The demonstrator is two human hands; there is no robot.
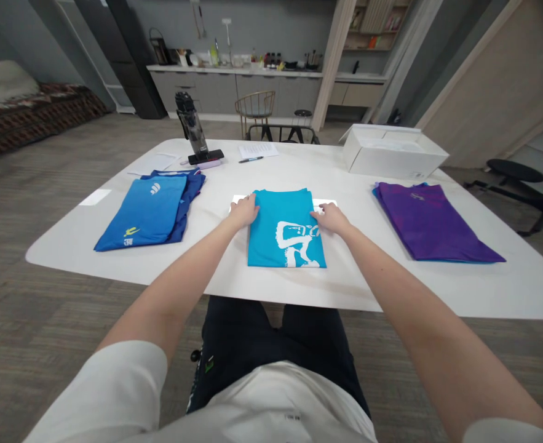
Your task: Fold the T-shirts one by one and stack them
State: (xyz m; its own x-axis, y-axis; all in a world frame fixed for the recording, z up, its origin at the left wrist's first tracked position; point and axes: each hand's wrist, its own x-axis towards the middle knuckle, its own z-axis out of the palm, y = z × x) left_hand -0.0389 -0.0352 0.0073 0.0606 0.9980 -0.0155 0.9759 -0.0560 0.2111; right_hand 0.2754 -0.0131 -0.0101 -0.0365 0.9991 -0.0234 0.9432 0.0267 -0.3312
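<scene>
A turquoise folded T-shirt with a white print lies on the white table straight in front of me. My left hand grips its left edge near the top, fingers closed together at the cloth. On the opposite side, my right hand pinches the right edge between thumb and fingers. A flat white sheet pokes out from beneath the shirt on both sides, partly hidden by cloth and hands.
Folded blue shirts lie stacked at left, purple ones at right. An open white box stands at the back right of the table. A handheld vacuum, pen and papers are along the far side.
</scene>
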